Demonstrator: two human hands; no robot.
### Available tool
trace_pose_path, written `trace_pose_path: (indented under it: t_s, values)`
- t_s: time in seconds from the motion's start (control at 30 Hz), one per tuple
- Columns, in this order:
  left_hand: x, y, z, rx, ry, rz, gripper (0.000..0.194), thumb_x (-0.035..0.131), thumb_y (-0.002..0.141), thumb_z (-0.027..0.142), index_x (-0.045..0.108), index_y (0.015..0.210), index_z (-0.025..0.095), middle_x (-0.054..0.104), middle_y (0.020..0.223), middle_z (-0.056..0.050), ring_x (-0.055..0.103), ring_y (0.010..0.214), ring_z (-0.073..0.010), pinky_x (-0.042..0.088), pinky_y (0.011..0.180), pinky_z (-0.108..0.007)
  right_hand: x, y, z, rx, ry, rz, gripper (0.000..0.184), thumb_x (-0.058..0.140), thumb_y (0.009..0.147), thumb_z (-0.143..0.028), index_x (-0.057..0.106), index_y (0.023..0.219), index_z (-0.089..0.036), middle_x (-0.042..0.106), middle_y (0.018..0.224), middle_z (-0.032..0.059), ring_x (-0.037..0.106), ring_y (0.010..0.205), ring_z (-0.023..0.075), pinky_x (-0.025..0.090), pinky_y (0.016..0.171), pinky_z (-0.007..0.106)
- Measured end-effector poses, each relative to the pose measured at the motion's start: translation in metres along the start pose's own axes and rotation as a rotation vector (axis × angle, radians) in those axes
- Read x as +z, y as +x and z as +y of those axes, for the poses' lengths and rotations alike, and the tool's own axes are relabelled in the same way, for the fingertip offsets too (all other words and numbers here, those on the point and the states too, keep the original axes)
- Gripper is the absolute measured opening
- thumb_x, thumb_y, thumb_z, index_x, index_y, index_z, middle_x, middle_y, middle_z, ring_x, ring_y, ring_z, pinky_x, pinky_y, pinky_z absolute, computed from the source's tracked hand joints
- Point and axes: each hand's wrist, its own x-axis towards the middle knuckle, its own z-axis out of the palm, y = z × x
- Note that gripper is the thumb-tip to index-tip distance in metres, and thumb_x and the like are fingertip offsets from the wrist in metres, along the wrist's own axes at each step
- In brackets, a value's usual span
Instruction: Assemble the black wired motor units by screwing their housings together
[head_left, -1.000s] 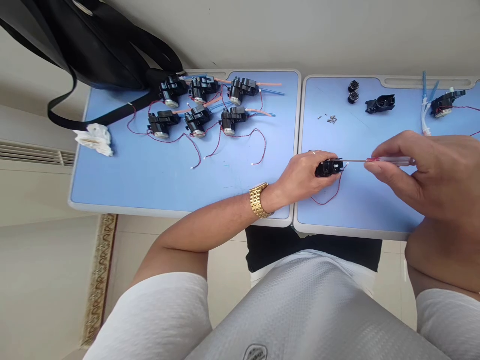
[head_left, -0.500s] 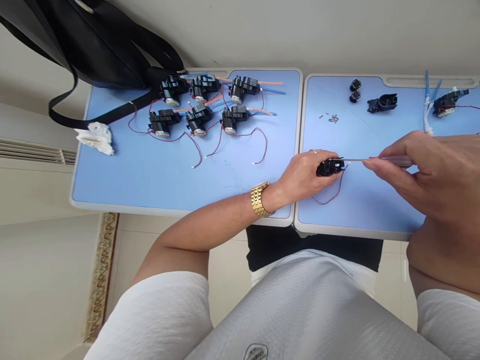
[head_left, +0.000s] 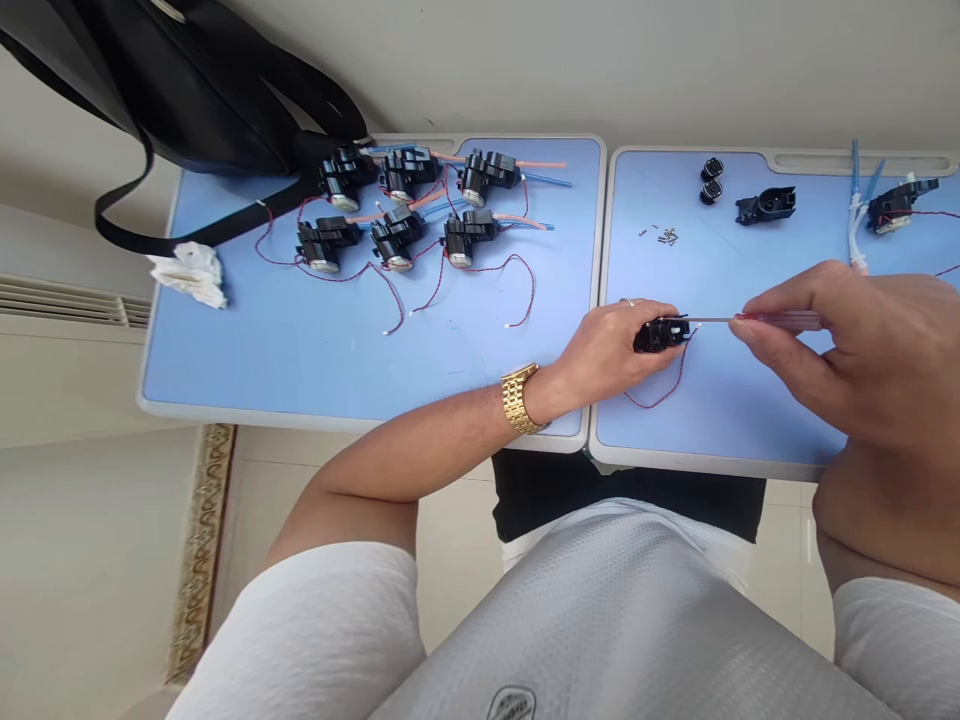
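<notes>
My left hand [head_left: 611, 350] is closed around a small black motor unit [head_left: 661, 334] near the left side of the right-hand table. A red and black twisted wire [head_left: 679, 380] curls from the unit onto the tabletop. Between the fingers and thumb of my right hand [head_left: 847, 340] is a screwdriver [head_left: 784, 320] with a clear reddish handle. Its thin shaft lies level and reaches the top of the unit; the tip's exact seat is too small to make out. Beyond my hands lies a little pile of screws [head_left: 667, 237].
Several finished-looking black units [head_left: 397, 240] with wires and tubes rest on the left table [head_left: 315, 350]. At the back right are two round black parts [head_left: 711, 180], a black housing [head_left: 766, 205] and another unit [head_left: 896, 205] beside white ties. A black bag [head_left: 202, 90] and crumpled tissue [head_left: 189, 275] sit far left.
My right hand has shifted very slightly with the screwdriver, its shaft still at the unit. My left hand holds the unit in nearly the same place.
</notes>
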Motion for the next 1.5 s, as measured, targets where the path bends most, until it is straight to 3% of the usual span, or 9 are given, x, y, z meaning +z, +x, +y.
trace_pose_path:
  t_s: [0.2, 0.4, 0.5, 0.7, 0.87, 1.03, 1.1, 1.2, 1.5]
  values:
    - [0.0005, -0.0002, -0.0002, -0.002, 0.011, -0.003, 0.035, 0.081, 0.099, 0.032, 0.080, 0.132, 0.022, 0.086, 0.129, -0.007, 0.082, 0.117, -0.0232, 0.063, 0.107, -0.036, 0.0006, -0.0024, 0.0007, 0.076, -0.090, -0.036, 0.042, 0.066, 0.110, -0.060, 0.070, 0.085, -0.027, 0.062, 0.055, -0.0065, 0.055, 0.048, 0.0139, 0.033, 0.053, 0.035]
    - [-0.0001, 0.0002, -0.0001, 0.005, -0.006, 0.002, 0.035, 0.081, 0.099, 0.033, 0.079, 0.132, 0.020, 0.085, 0.129, -0.008, 0.082, 0.118, -0.0236, 0.063, 0.108, -0.036, -0.0019, 0.0002, -0.0030, -0.013, 0.108, -0.064, 0.014, 0.069, 0.109, -0.034, 0.068, 0.119, -0.024, 0.083, 0.091, -0.0037, 0.077, 0.070, 0.0170, 0.044, 0.060, 0.034]
    - [0.0000, 0.0006, 0.0000, 0.003, -0.005, -0.003, 0.035, 0.081, 0.099, 0.034, 0.079, 0.131, 0.020, 0.085, 0.128, -0.008, 0.081, 0.118, -0.0235, 0.062, 0.109, -0.035, -0.0016, 0.0029, -0.0062, 0.001, 0.126, -0.051, 0.002, 0.068, 0.106, -0.025, 0.068, 0.108, -0.025, 0.084, 0.094, -0.0031, 0.076, 0.070, 0.0161, 0.045, 0.062, 0.033]
    - [0.0002, 0.0008, 0.0012, -0.018, 0.025, -0.012, 0.033, 0.081, 0.099, 0.033, 0.079, 0.131, 0.022, 0.086, 0.127, -0.006, 0.081, 0.115, -0.0226, 0.062, 0.108, -0.034, 0.0056, 0.0050, -0.0042, -0.040, 0.034, 0.116, 0.022, 0.075, 0.105, -0.038, 0.067, 0.090, -0.024, 0.068, 0.061, -0.0100, 0.055, 0.046, 0.0096, 0.033, 0.049, 0.030]
    - [-0.0010, 0.0002, 0.0034, -0.025, 0.032, -0.019, 0.033, 0.079, 0.100, 0.033, 0.079, 0.132, 0.022, 0.085, 0.127, -0.006, 0.081, 0.113, -0.0223, 0.062, 0.105, -0.034, 0.0057, 0.0037, -0.0003, -0.007, -0.067, 0.122, 0.043, 0.073, 0.107, -0.055, 0.062, 0.079, -0.024, 0.052, 0.048, -0.0093, 0.042, 0.041, 0.0095, 0.025, 0.045, 0.032]
    - [-0.0012, 0.0003, 0.0028, -0.014, 0.014, -0.011, 0.033, 0.080, 0.100, 0.033, 0.079, 0.131, 0.021, 0.085, 0.127, -0.006, 0.081, 0.115, -0.0225, 0.062, 0.107, -0.034, 0.0009, 0.0020, -0.0023, 0.038, 0.070, -0.041, 0.018, 0.069, 0.109, -0.041, 0.070, 0.113, -0.024, 0.080, 0.080, -0.0053, 0.075, 0.064, 0.0161, 0.045, 0.058, 0.033]
    - [-0.0008, 0.0004, 0.0019, -0.005, 0.009, -0.007, 0.033, 0.080, 0.099, 0.032, 0.079, 0.131, 0.021, 0.086, 0.127, -0.007, 0.081, 0.116, -0.0227, 0.061, 0.107, -0.034, -0.0005, 0.0021, -0.0039, 0.029, 0.099, -0.052, 0.011, 0.069, 0.106, -0.033, 0.069, 0.114, -0.025, 0.084, 0.091, -0.0044, 0.078, 0.070, 0.0165, 0.048, 0.061, 0.033]
    - [0.0000, 0.0005, 0.0008, -0.006, 0.009, -0.005, 0.033, 0.080, 0.100, 0.033, 0.079, 0.130, 0.022, 0.086, 0.126, -0.006, 0.081, 0.115, -0.0227, 0.062, 0.106, -0.034, -0.0009, 0.0032, -0.0056, 0.000, 0.107, -0.004, 0.004, 0.071, 0.105, -0.028, 0.068, 0.102, -0.027, 0.082, 0.085, -0.0066, 0.072, 0.063, 0.0141, 0.043, 0.058, 0.032]
    - [0.0005, 0.0001, -0.0003, -0.012, 0.020, -0.002, 0.033, 0.079, 0.100, 0.035, 0.079, 0.130, 0.022, 0.086, 0.127, -0.006, 0.082, 0.114, -0.0235, 0.062, 0.105, -0.036, 0.0044, 0.0038, -0.0002, -0.020, -0.073, 0.117, 0.041, 0.078, 0.104, -0.048, 0.061, 0.073, -0.025, 0.042, 0.046, -0.0088, 0.037, 0.041, 0.0106, 0.023, 0.044, 0.031]
